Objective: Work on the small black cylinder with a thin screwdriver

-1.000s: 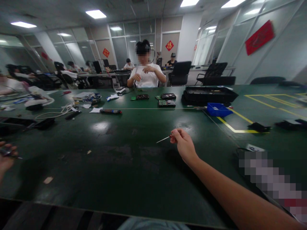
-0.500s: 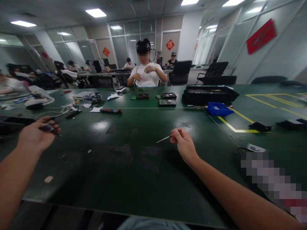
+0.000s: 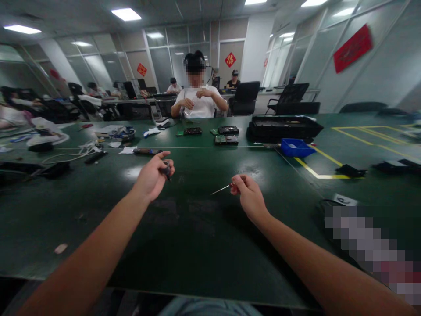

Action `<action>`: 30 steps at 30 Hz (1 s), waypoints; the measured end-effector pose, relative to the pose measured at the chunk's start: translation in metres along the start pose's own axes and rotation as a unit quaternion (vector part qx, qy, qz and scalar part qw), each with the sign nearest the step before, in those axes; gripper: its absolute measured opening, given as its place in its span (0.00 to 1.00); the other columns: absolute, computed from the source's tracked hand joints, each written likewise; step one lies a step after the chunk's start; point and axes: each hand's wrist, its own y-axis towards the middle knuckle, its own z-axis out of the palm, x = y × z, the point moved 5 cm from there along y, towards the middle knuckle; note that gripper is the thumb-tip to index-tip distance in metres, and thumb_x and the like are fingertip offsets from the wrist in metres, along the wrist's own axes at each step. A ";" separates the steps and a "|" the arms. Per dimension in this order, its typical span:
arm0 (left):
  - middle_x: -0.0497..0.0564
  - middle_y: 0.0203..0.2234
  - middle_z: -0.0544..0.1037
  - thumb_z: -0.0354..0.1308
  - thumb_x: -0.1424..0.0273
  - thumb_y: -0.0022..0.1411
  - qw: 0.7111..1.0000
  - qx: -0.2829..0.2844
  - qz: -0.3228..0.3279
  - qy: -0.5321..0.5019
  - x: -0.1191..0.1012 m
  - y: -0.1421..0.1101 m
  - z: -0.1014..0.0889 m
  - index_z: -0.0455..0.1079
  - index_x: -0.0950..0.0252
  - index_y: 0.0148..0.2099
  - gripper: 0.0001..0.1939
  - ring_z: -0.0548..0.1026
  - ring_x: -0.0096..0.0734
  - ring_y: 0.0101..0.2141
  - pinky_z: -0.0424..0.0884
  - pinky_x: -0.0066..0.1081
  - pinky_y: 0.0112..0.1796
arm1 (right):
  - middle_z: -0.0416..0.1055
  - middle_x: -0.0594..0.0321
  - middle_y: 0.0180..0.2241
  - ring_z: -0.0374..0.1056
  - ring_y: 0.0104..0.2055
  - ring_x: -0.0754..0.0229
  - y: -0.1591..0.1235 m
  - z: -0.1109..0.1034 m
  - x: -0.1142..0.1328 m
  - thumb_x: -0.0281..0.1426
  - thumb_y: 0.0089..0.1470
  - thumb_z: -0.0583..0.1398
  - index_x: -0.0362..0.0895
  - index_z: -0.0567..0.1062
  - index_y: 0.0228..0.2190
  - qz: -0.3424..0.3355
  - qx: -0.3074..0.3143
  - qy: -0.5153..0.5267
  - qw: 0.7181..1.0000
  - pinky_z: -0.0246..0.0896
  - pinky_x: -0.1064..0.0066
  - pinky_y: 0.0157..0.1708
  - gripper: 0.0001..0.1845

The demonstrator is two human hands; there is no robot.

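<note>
Over the middle of the green table (image 3: pixel 194 245), my right hand (image 3: pixel 250 197) is closed around the handle of a thin screwdriver (image 3: pixel 220 189). Its metal shaft points left and slightly down. To the left, my left hand (image 3: pixel 151 180) curls around a small dark tool (image 3: pixel 167 170) with a narrow tip; the index finger stretches out above it, and the palm hides part of the tool. A gap separates the two hands. Beyond them lie hard drives (image 3: pixel 226 139) with green circuit boards beside or on them. Just behind my left hand rests a brown, pen-like tool (image 3: pixel 144 151).
A long black tray (image 3: pixel 283 129) and a blue bin (image 3: pixel 296 148) stand at the back right. White cable (image 3: pixel 70 158) and dark parts (image 3: pixel 52 170) clutter the left. Across the table sits a person in a white shirt (image 3: pixel 200 105). A pale scrap (image 3: pixel 61 249) lies near the front edge.
My left hand has come in from the far left edge to the table's middle, carrying the dark tool. My right hand has kept its hold on the screwdriver; the view has shifted slightly.
</note>
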 end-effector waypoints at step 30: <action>0.53 0.50 0.75 0.60 0.79 0.61 0.812 0.237 0.200 0.495 0.099 -0.022 0.053 0.73 0.62 0.53 0.18 0.72 0.37 0.52 0.65 0.39 0.57 | 0.73 0.62 0.30 0.70 0.32 0.59 -0.006 0.006 0.009 0.42 0.60 0.59 0.45 0.73 0.36 -0.026 0.020 0.015 0.999 0.67 0.64 0.37 0.13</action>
